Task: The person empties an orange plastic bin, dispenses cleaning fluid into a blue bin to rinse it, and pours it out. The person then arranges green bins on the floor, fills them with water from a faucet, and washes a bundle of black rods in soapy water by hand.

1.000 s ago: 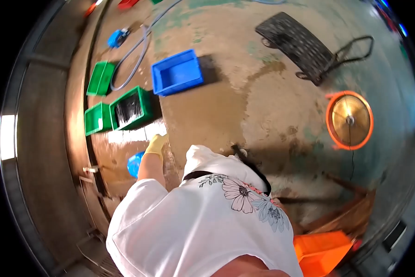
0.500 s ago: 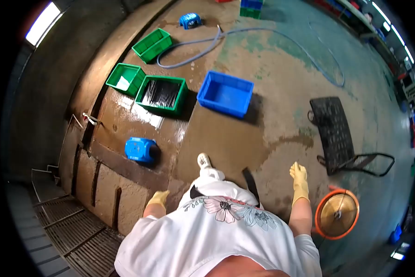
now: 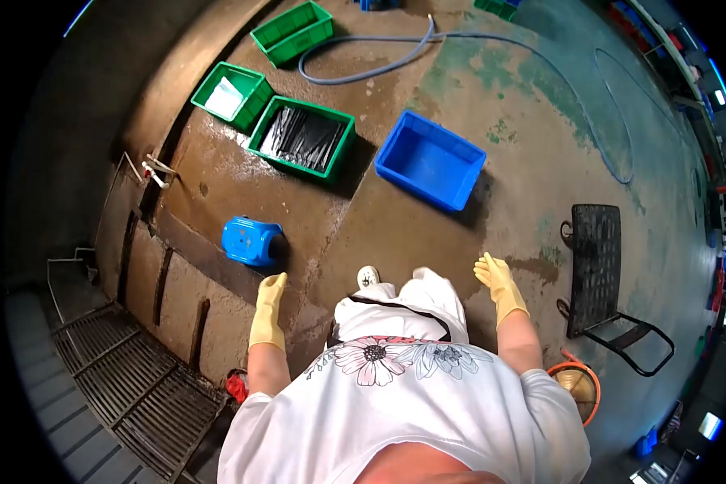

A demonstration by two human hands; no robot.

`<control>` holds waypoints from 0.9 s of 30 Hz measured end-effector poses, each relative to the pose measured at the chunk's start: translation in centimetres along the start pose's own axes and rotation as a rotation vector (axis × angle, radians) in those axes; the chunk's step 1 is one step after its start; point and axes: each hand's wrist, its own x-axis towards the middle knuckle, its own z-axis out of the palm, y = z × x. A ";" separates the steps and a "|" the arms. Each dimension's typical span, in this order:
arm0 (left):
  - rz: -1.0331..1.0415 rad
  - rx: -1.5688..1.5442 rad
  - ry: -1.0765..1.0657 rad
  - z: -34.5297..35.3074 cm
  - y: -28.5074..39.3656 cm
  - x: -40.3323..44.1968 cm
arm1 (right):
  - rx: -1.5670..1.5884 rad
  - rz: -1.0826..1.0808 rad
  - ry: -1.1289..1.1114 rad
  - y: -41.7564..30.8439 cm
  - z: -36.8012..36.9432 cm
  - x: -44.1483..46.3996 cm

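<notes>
My left hand (image 3: 268,310), in a yellow rubber glove, hangs beside my body with its fingers loosely stretched and nothing in it. The upturned blue stool (image 3: 248,240) on the wet floor is nearest to it. My right hand (image 3: 500,288), gloved the same way, is held out with its fingers extended and holds nothing. Ahead lies an empty blue crate (image 3: 431,161). To its left, a green crate (image 3: 343,149) holds black, shiny, strip-like material (image 3: 302,139). Neither hand touches any of these things.
Another green crate (image 3: 258,105) contains something white, and a further green crate (image 3: 297,36) stands beyond it. A hose (image 3: 371,75) loops over the floor. At right are a black flatbed trolley (image 3: 595,262) and an orange-rimmed round object (image 3: 582,387). A metal grating (image 3: 137,387) lies at left.
My view has shifted forward, with the crates and stool now nearer. My left hand has swung forward and up into fuller view. My right hand has moved slightly inward and up.
</notes>
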 end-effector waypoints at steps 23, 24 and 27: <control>-1.213 -0.003 -0.043 10.6 9.0 -36.3 | -0.730 0.063 0.061 -0.4 2.1 53.7; -1.210 -0.003 -0.041 10.9 10.7 -36.7 | -0.674 0.073 0.120 -0.2 2.9 54.4; -1.134 0.034 -0.075 11.0 12.9 -37.3 | -0.120 0.203 0.059 -5.5 7.3 50.6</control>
